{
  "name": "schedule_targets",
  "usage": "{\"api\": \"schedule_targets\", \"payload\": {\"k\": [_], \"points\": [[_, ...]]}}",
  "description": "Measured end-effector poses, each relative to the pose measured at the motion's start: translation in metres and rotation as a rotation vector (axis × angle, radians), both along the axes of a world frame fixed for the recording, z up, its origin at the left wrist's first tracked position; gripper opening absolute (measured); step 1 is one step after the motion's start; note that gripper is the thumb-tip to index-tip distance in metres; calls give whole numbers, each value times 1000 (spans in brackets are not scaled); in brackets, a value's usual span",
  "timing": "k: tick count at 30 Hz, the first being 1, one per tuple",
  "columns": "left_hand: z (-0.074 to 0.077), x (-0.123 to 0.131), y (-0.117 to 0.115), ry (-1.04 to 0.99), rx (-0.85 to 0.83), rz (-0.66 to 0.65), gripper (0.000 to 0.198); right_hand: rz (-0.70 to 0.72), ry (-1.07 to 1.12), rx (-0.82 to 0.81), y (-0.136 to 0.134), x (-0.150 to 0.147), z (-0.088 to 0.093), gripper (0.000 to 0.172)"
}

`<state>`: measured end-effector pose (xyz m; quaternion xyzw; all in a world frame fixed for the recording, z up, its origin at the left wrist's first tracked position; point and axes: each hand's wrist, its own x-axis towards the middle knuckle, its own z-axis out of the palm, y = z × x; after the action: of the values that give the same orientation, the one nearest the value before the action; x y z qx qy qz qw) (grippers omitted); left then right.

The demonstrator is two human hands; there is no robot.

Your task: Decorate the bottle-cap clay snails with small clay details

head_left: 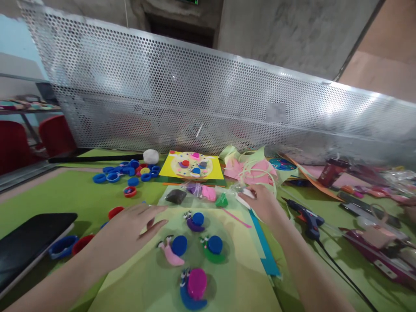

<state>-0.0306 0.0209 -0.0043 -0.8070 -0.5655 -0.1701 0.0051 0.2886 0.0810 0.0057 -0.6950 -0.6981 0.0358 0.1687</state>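
Pale green-yellow paper (143, 277) lies before me, bearing a blue snail (191, 294) with a magenta cap, a pink snail (172, 253), a green snail (212, 251) and a purple snail (195, 223), these three with blue caps. My left hand (133, 229) rests at the paper's left edge, fingers apart, holding nothing. Beyond the paper, my right hand (261, 199) has its fingers closed on a white object (244, 199). Left of it are bags of green clay (222, 200), pink clay (209, 193) and dark clay (176, 196).
Blue and red bottle rings (113, 177) and a dark phone (32, 238) lie left. A yellow card (167, 167) and pink paper scraps (253, 171) are behind. At right are a glue gun (308, 219) with a cord and a dark red cup (332, 171). A perforated metal screen (208, 104) stands behind.
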Motion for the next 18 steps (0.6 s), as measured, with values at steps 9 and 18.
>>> {"api": "schedule_targets", "payload": {"k": [9,18], "points": [[-6,-4,-8,-153,196,-158,30,369,116,339,-28,-39,2,19],[-15,6,-25,-299,214,-300,27,687,43,497,-50,-68,-8,32]]}}
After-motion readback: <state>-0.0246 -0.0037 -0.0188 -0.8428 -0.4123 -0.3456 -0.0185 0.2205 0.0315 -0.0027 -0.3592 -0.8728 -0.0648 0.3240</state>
